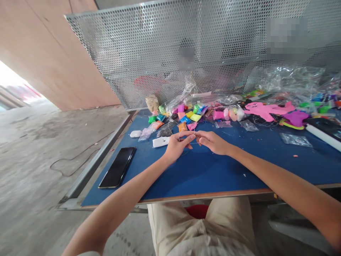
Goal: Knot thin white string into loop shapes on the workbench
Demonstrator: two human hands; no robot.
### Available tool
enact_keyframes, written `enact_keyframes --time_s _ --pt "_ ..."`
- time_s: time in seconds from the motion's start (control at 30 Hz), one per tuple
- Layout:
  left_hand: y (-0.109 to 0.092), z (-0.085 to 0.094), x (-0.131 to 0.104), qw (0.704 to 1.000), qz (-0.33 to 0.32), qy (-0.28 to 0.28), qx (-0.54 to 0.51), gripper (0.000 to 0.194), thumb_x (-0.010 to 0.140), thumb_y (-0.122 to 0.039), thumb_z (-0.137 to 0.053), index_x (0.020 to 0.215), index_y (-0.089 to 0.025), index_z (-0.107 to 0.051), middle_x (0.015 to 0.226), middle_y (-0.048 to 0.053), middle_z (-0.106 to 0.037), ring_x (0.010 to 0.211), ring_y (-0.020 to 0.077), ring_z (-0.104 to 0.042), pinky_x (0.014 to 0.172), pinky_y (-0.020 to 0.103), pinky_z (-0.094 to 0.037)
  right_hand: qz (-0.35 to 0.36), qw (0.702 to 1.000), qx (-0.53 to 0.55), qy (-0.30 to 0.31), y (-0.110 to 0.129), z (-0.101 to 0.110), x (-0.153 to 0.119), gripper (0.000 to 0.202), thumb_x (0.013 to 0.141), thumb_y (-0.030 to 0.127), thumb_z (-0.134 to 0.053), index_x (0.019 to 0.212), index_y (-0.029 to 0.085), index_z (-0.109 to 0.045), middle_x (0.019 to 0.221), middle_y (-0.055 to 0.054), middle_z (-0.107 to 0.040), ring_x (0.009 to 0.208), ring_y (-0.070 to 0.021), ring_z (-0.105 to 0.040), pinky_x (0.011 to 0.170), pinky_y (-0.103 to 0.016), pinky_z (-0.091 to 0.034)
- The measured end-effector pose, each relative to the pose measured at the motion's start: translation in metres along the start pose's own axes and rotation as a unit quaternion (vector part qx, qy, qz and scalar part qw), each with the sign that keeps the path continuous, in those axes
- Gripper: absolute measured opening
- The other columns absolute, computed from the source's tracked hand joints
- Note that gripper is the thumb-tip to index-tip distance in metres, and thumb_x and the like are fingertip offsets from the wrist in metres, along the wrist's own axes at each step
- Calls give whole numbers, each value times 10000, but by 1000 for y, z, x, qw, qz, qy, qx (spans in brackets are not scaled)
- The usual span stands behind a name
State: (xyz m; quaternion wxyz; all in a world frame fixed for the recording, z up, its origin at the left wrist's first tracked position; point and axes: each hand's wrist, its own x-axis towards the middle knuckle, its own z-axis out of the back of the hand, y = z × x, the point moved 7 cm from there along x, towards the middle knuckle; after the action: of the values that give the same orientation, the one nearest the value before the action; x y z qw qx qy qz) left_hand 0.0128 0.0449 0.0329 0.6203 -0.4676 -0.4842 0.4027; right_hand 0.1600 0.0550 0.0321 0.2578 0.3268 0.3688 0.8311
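Above the front middle of the blue table [170,181], my left hand [176,145] and my right hand [214,142] meet at the fingertips. A thin pale thread or wire [195,132] loops between them, with its fine ends hard to follow. Thumb and fingers of my left hand are closed on it, and my right hand pinches it too. Just beyond my left hand lie a white strip-like item [161,142], a dark packet [165,132] and an orange packet [182,127].
A black phone [117,168] lies near the left edge. Colourful packets [189,114], a pink figure cutout [266,111] and clear plastic bags [295,139] spread along the back. Behind them rises a perforated metal panel [160,42]. A black-and-white device [326,132] sits at far right.
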Motion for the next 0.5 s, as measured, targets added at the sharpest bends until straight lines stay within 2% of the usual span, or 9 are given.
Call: enact_keyframes --time_s 0.13,0.23,0.33,0.5 --pt "0 5 1 1000 -6 -11 20 375 806 -456 -744 1057 -178 -765 890 48 -751 548 100 -620 553 240 -523 -18 988 147 -42 -9 6 2 650 953 702 -367 1181 176 -674 896 -72 -639 769 -185 -576 730 -323 -479" --pt "-1 5 1 998 -23 -1 55 366 824 -456 -726 1073 -191 -767 917 51 -757 565 109 -628 559 247 -527 -61 977 194 -68 -12 10 2 500 936 613 -527 1128 187 -704 908 -68 -658 820 -191 -611 779 -336 -508" --pt "-3 6 0 996 -42 -2 83 365 835 -460 -713 1082 -197 -768 928 56 -761 578 119 -640 562 253 -533 -98 973 202 -58 -12 10 1 409 863 519 -692 1106 191 -726 911 -59 -691 865 -199 -638 829 -344 -514" --pt "-16 6 -2 989 -97 16 107 325 867 -439 -684 1067 -199 -774 984 73 -752 587 116 -640 571 261 -549 -108 951 288 -15 -15 6 0 490 897 584 -613 1138 173 -725 1078 -110 -704 927 -218 -667 862 -370 -523"
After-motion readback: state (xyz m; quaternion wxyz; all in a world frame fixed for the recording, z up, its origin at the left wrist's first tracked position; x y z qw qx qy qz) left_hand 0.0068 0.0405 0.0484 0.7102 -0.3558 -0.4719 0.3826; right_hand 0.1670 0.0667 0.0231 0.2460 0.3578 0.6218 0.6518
